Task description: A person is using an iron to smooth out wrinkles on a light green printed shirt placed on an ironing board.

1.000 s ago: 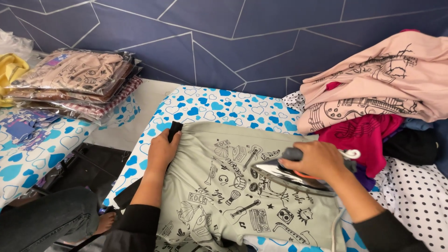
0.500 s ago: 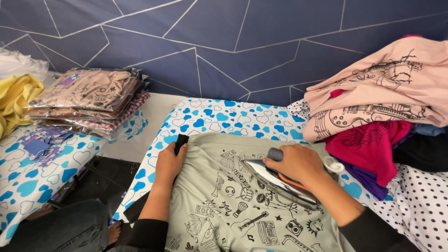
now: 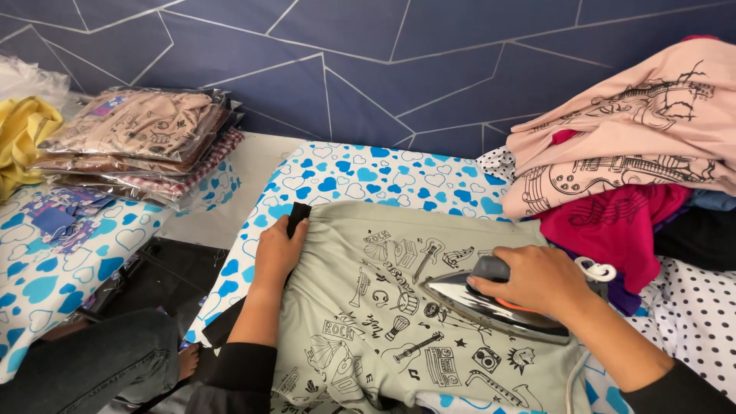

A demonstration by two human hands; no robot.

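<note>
— Since half a second ago, what has shifted?

— Little: the right hand (image 3: 540, 280) has slid the steam iron (image 3: 491, 305) slightly along the printed front of the grey-green T-shirt (image 3: 399, 307), and the head camera has tilted a touch.

— How are the hands?

— Right hand is clamped round the iron's handle, soleplate flat on the shirt. Left hand (image 3: 277, 253) lies flat, fingers together, pinning the shirt's left edge by the black trim (image 3: 297, 218).

— Where is the shirt?

— Spread on the ironing board with blue hearts (image 3: 360, 172). To its right a pile of pink and magenta shirts (image 3: 621, 153); far left, bagged folded shirts (image 3: 142, 134).
</note>
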